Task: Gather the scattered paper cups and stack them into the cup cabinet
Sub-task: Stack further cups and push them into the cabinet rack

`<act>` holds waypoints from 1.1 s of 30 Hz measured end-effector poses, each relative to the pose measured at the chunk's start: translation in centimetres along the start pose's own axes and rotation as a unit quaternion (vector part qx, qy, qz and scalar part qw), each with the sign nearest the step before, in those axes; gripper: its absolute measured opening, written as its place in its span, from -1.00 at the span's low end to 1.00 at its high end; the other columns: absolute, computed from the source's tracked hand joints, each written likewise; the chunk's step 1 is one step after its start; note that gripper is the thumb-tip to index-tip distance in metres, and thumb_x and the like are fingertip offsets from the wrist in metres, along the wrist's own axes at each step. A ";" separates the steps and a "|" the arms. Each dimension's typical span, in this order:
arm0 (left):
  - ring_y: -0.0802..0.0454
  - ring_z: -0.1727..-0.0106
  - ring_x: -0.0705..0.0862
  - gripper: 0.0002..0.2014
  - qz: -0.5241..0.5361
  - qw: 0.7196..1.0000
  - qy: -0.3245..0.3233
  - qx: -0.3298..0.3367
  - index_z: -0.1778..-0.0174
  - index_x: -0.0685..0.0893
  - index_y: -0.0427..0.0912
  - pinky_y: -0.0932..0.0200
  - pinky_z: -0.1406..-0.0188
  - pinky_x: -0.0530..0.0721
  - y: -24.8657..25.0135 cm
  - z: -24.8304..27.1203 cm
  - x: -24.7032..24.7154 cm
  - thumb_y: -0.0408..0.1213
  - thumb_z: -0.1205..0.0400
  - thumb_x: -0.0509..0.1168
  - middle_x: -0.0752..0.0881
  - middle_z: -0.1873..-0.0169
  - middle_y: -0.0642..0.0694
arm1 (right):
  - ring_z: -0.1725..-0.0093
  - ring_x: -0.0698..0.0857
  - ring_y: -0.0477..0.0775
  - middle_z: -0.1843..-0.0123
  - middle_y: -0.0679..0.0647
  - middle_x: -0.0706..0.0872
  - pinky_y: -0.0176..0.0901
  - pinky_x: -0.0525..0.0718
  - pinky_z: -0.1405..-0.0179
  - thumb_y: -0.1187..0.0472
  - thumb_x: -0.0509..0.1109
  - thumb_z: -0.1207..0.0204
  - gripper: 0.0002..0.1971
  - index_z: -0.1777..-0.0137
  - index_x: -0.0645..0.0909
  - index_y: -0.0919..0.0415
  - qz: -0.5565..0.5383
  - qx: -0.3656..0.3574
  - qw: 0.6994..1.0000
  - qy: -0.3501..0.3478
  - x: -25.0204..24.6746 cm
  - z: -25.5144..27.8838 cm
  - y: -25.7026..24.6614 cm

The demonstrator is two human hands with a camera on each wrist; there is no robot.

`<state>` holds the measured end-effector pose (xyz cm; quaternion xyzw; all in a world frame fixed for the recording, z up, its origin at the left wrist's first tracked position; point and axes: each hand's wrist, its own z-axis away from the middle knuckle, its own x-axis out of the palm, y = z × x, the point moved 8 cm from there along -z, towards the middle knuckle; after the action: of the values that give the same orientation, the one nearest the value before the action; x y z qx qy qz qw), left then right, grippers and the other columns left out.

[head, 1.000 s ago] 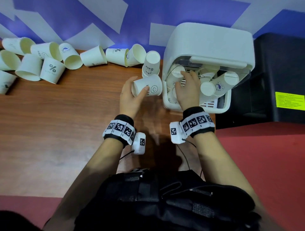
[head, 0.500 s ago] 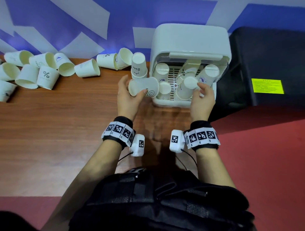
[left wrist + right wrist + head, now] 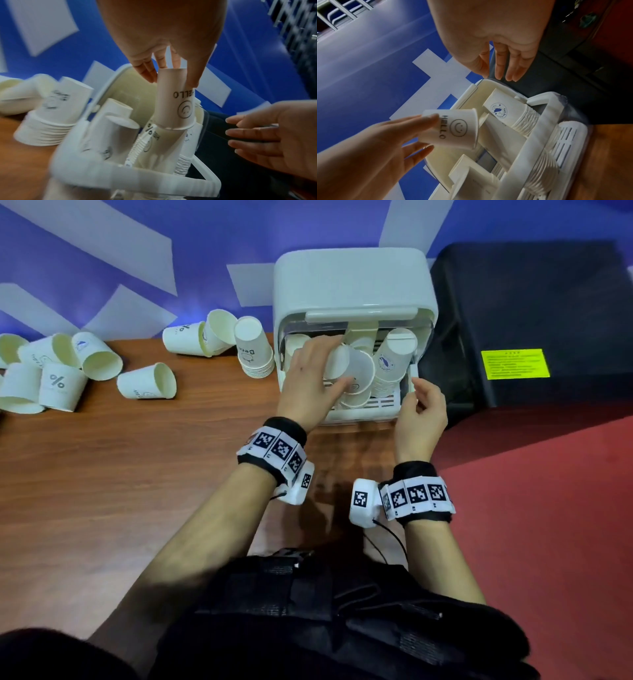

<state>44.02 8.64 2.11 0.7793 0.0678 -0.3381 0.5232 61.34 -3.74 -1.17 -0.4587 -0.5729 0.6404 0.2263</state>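
Nearest, at 6 o'clock in the head view, both forearms are reaching forward over the table toward the cabinet at 12 o'clock.

The task is looking, by my judgement, roughly half done. Inside the cabinet several inverted stacks are already standing, the one at its 3 o'clock side leaning. Left to gather: a stack sitting just beside the cabinet's 9 o'clock wall, two cups lying beyond it, one cup lying alone on its side, and a cluster of loose cups lying at 9 o'clock, well apart from the cabinet.

The left hand is reaching into the cabinet's open front, wrist bent down, fingers and thumb curling round the base end of an inverted cup printed HELLO. The left wrist view shows its rim just sliding over the top of a stack inside, so it is nearly nested but not seated.

The right hand is hovering at the cabinet's 4 o'clock corner, fingers relaxed, nearly straight and holding nothing. Whether the fingertips are touching the cabinet's edge, I cannot tell.
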 end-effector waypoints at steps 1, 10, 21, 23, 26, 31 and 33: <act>-0.11 -0.35 0.46 -0.46 -0.025 0.999 -0.021 0.013 -0.44 0.50 -0.14 0.15 -0.38 0.35 0.4 -0.6 1.0 -0.18 -0.53 0.41 0.54 -0.35 -0.11 | -0.03 0.60 -0.10 -0.12 0.14 0.66 -0.62 0.45 0.03 0.42 0.23 -0.54 -0.73 -0.17 0.67 0.29 0.004 -0.004 1.000 0.006 -0.3 -0.1 0.1; -0.15 -0.32 0.44 -0.46 -0.167 0.973 -0.158 -0.015 -0.48 0.46 -0.04 -0.04 -0.27 0.47 -1.6 -2.5 6.7 -0.03 -0.58 0.36 0.47 -0.36 -0.07 | -0.01 0.60 -0.10 -0.15 0.19 0.69 -0.60 0.44 0.00 0.42 0.22 -0.53 -0.72 -0.16 0.66 0.28 0.016 0.009 1.000 -0.013 -0.4 -0.1 0.7; -0.06 -0.51 0.31 -0.39 0.001 0.994 -0.098 -0.057 -0.52 0.45 -0.02 0.16 -0.48 0.30 -1.1 0.6 2.6 -0.32 -0.51 0.39 0.32 -0.49 -0.11 | -0.14 0.63 0.03 -0.30 0.16 0.61 -0.29 0.53 -0.13 0.37 0.23 -0.56 -0.67 -0.30 0.59 0.21 0.041 0.039 0.990 -0.131 1.9 2.3 -1.4; -0.04 -0.49 0.35 -0.42 0.032 0.995 -0.062 -0.073 -0.48 0.49 -0.05 0.20 -0.51 0.25 -2.1 2.9 0.1 -0.35 -0.51 0.40 0.38 -0.45 -0.12 | -0.14 0.60 -0.03 -0.33 0.13 0.60 -0.33 0.49 -0.11 0.35 0.23 -0.59 -0.67 -0.33 0.56 0.20 0.034 0.037 0.988 -0.146 2.3 3.3 -2.2; -0.08 -0.40 0.45 -0.45 0.074 0.990 -0.003 -0.122 -0.41 0.53 -0.07 -0.08 -0.48 0.40 -5.0 7.0 -4.2 -0.37 -0.48 0.42 0.49 -0.35 -0.12 | -0.13 0.58 -0.05 -0.34 0.10 0.58 -0.38 0.47 -0.07 0.30 0.25 -0.62 -0.66 -0.38 0.51 0.19 0.037 0.039 0.984 -0.173 3.6 4.9 -2.9; -0.07 -0.31 0.52 -0.51 0.049 0.975 0.061 -0.206 -0.39 0.56 -0.03 -0.17 -0.36 0.50 -10.9 12.4 -10.9 -0.32 -0.52 0.41 0.56 -0.29 -0.07 | -0.08 0.58 0.03 -0.32 0.12 0.56 -0.32 0.43 -0.04 0.26 0.27 -0.63 -0.64 -0.41 0.47 0.17 0.084 0.052 0.962 -0.254 8.6 10.0 -4.1; -0.02 -0.32 0.52 -0.52 0.053 0.967 0.095 -0.231 -0.39 0.56 0.00 -0.15 -0.36 0.51 -13.0 14.1 -13.7 -0.32 -0.53 0.42 0.57 -0.30 -0.02 | -0.09 0.56 -0.02 -0.33 0.07 0.55 -0.26 0.43 -0.09 0.22 0.27 -0.63 -0.63 -0.43 0.46 0.14 0.089 0.050 0.949 -0.298 11.0 12.6 -4.9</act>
<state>21.21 5.65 -2.82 0.6681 0.1522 -0.2100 0.6974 44.23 -0.21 -1.13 -0.2841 -0.5383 0.7934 0.0100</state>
